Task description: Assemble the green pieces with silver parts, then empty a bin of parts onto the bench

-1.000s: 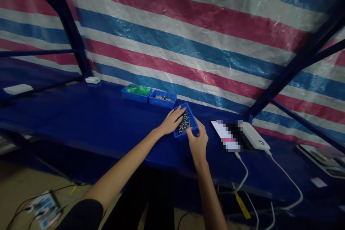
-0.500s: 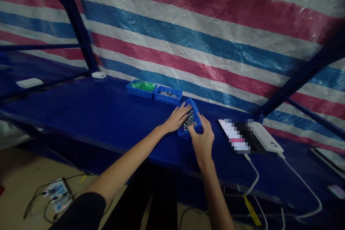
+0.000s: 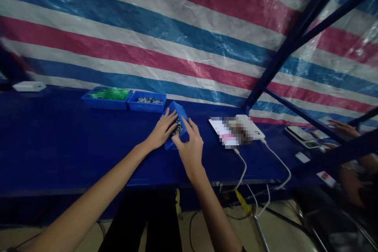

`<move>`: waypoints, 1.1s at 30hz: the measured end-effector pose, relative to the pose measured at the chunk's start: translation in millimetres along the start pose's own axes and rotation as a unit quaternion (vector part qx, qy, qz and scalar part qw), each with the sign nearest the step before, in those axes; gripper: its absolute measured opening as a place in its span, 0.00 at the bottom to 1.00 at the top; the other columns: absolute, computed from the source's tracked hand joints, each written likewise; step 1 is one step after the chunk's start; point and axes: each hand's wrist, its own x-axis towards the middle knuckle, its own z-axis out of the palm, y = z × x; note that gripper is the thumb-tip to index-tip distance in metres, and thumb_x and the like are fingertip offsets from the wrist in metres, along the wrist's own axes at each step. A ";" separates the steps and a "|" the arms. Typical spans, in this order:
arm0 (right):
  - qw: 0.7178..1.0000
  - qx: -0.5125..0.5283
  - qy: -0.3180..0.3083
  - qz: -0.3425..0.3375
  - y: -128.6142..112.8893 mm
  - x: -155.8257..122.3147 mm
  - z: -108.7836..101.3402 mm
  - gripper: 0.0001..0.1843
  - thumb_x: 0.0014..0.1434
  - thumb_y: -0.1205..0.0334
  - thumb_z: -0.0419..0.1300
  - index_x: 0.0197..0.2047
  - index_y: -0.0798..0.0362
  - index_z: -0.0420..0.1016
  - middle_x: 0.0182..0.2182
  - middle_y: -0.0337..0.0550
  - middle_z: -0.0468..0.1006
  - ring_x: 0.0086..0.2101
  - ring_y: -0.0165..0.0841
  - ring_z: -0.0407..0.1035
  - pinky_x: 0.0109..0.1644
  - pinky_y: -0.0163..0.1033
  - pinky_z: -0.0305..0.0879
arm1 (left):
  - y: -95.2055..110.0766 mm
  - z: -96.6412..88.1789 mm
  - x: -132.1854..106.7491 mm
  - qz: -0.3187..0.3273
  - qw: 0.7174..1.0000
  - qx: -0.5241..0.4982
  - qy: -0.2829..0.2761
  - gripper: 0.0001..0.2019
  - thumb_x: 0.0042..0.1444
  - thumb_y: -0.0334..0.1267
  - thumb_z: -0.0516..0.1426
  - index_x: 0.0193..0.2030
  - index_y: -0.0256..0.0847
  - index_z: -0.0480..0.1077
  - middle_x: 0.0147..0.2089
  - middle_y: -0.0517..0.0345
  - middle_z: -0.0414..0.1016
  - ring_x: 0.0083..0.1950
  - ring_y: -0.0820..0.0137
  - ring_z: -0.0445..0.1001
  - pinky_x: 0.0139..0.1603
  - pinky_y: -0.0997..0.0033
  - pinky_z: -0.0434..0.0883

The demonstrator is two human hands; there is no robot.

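Note:
A small blue bin [image 3: 180,112] holding several metal screws [image 3: 177,127] sits tilted on the blue table [image 3: 59,145] between my hands. My left hand [image 3: 161,132] rests against the bin's left rim with its fingers stretched over the edge. On the right side, my right hand [image 3: 190,145] curls its fingers around the bin's near rim and wall. Both forearms reach in from the bottom of the view.
Two more blue bins stand behind to the left, one with green parts [image 3: 106,94], one with metal parts [image 3: 147,101]. A phone and a white power bank [image 3: 251,128] with cables lie to the right. Another person's hand [image 3: 344,128] shows at the far right. A striped tarp hangs behind.
The view has swung to the right and the bin with my hands now sits left of centre. My hands stay on the bin, which has tipped up more.

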 end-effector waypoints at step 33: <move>1.000 -0.026 0.017 -0.004 9.5 -2.9 1.2 0.28 0.49 0.64 0.58 0.56 0.45 0.66 0.57 0.45 0.64 0.50 0.39 0.68 0.46 0.41 0.71 | -1.7 8.7 1.3 0.015 1.000 0.021 -0.002 0.25 0.63 0.50 0.40 0.66 0.54 0.45 0.69 0.66 0.47 0.70 0.60 0.34 0.66 0.45 0.47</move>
